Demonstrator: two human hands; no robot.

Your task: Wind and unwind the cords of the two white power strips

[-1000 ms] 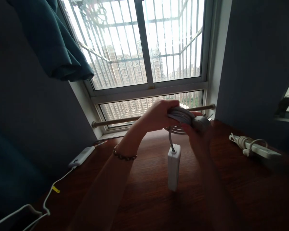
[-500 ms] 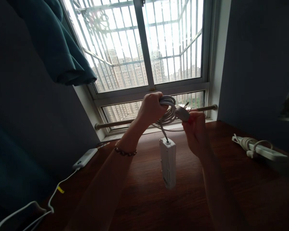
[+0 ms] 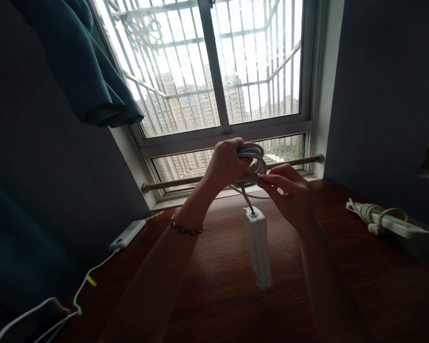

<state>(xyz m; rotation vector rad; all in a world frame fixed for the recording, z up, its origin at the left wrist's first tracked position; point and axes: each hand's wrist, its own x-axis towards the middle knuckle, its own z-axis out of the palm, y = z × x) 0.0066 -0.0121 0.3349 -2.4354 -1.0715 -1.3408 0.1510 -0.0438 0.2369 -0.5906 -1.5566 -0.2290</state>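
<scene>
A grey power cord (image 3: 253, 151), wound into several loops, is gripped by my left hand (image 3: 229, 161) in front of the window. My right hand (image 3: 289, 193) pinches the end of the cord's plug (image 3: 249, 178) between thumb and fingertips, at the lower side of the loops. From the cord hangs a white power strip (image 3: 258, 247), tilted in the air over the brown wooden surface. Part of the loops is hidden behind my left hand, and the plug's prongs cannot be made out.
A second white power strip (image 3: 396, 224) wrapped in its cord lies at the right on the wooden surface (image 3: 214, 295). At the left lies a white device (image 3: 127, 236) with a white cable (image 3: 87, 272). A horizontal rod (image 3: 178, 182) crosses the window. A teal curtain (image 3: 89, 71) hangs upper left.
My right hand has brought the plug left and slightly down, against the loops. The hanging power strip has swung to the right and turned. My left hand stays almost in place.
</scene>
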